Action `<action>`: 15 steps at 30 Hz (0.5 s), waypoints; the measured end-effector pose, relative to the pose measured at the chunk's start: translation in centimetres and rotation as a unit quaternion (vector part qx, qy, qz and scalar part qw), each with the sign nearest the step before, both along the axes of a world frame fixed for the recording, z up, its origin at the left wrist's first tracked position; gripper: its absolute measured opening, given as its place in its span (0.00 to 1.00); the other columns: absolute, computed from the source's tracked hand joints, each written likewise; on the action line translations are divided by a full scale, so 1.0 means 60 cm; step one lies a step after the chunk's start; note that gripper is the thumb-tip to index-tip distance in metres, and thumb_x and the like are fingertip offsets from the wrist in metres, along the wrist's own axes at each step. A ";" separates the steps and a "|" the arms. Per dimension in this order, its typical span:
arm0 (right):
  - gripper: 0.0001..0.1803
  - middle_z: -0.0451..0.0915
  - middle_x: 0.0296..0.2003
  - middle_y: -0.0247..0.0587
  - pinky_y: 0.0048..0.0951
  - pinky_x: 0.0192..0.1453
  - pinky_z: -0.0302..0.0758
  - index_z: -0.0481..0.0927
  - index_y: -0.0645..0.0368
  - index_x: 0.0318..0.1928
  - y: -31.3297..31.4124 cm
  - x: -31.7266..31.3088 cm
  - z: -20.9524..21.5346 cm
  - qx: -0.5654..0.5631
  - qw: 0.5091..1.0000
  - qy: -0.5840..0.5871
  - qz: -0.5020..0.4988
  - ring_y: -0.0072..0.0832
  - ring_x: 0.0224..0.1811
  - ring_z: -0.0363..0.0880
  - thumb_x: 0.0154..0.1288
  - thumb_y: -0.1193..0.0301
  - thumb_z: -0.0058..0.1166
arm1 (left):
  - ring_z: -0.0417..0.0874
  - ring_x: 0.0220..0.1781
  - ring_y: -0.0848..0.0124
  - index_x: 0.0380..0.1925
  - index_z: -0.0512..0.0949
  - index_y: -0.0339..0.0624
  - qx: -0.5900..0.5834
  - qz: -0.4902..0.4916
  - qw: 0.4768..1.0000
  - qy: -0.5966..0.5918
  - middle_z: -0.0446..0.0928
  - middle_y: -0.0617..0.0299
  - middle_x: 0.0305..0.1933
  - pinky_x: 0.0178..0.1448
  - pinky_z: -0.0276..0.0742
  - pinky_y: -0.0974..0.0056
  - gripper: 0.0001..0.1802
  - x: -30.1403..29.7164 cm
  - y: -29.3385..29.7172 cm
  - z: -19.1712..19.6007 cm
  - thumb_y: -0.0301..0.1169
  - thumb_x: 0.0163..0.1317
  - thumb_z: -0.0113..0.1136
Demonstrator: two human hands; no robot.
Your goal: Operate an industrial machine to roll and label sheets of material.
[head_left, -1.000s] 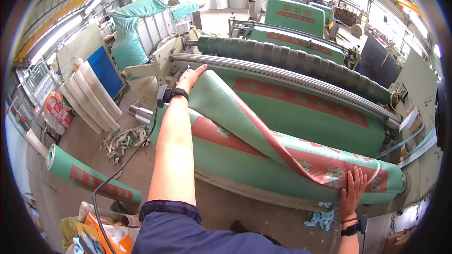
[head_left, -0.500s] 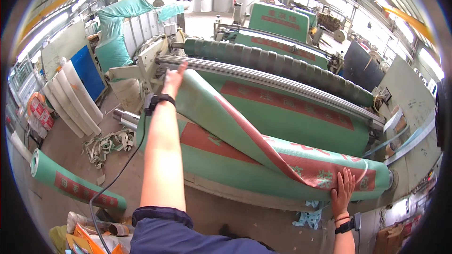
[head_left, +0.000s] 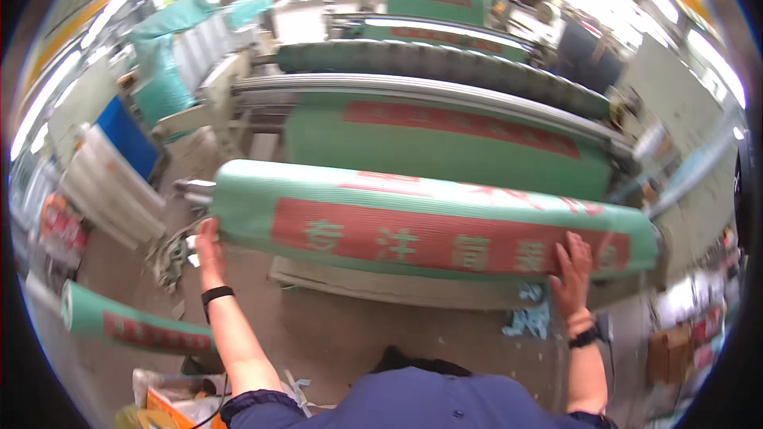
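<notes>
The green-and-red printed roll [head_left: 433, 226] lies near, centre. Right hand [head_left: 571, 274]: fingers spread on its right face. Left hand [head_left: 209, 256]: at its left end; blur hides the grip. Apply even pressure.

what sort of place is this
Most likely a factory workshop making or winding sheet material: a big green-and-red roll lies up front, a long dark roller spans the machinery behind it, and pale rolls lean at the left.
</notes>
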State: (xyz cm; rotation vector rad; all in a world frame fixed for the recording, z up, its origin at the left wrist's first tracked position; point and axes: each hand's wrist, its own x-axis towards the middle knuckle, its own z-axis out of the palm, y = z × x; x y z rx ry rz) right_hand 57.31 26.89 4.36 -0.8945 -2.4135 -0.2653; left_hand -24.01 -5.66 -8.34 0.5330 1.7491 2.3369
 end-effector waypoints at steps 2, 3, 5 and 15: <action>0.43 0.67 0.80 0.46 0.60 0.87 0.57 0.78 0.48 0.72 0.005 -0.019 -0.028 -0.017 0.999 0.019 0.023 0.52 0.83 0.63 0.51 0.65 0.73 | 0.84 0.64 0.58 0.59 0.83 0.42 -0.096 0.125 0.956 0.247 0.86 0.55 0.62 0.73 0.75 0.52 0.19 -0.008 -0.046 -0.043 0.31 0.70 0.72; 0.43 0.68 0.80 0.45 0.60 0.85 0.59 0.79 0.46 0.72 0.000 -0.032 -0.022 -0.011 1.000 0.021 0.014 0.51 0.82 0.64 0.51 0.65 0.74 | 0.82 0.67 0.53 0.64 0.80 0.38 -0.339 0.296 0.851 0.271 0.84 0.48 0.65 0.74 0.76 0.49 0.25 -0.007 -0.039 0.013 0.32 0.69 0.72; 0.45 0.67 0.81 0.45 0.61 0.85 0.59 0.77 0.45 0.73 -0.006 0.005 -0.018 -0.007 1.000 -0.002 -0.029 0.49 0.83 0.63 0.52 0.61 0.76 | 0.77 0.73 0.52 0.70 0.76 0.37 -0.322 0.375 0.735 0.464 0.77 0.42 0.70 0.78 0.72 0.46 0.28 0.220 0.110 0.120 0.40 0.77 0.67; 0.45 0.59 0.85 0.40 0.58 0.90 0.46 0.68 0.40 0.82 0.041 0.098 -0.054 0.017 1.000 0.026 0.000 0.44 0.88 0.54 0.66 0.56 0.67 | 0.57 0.89 0.47 0.80 0.68 0.47 -0.229 -0.213 0.517 0.797 0.57 0.46 0.88 0.90 0.48 0.33 0.49 1.002 0.423 0.166 0.53 0.61 0.73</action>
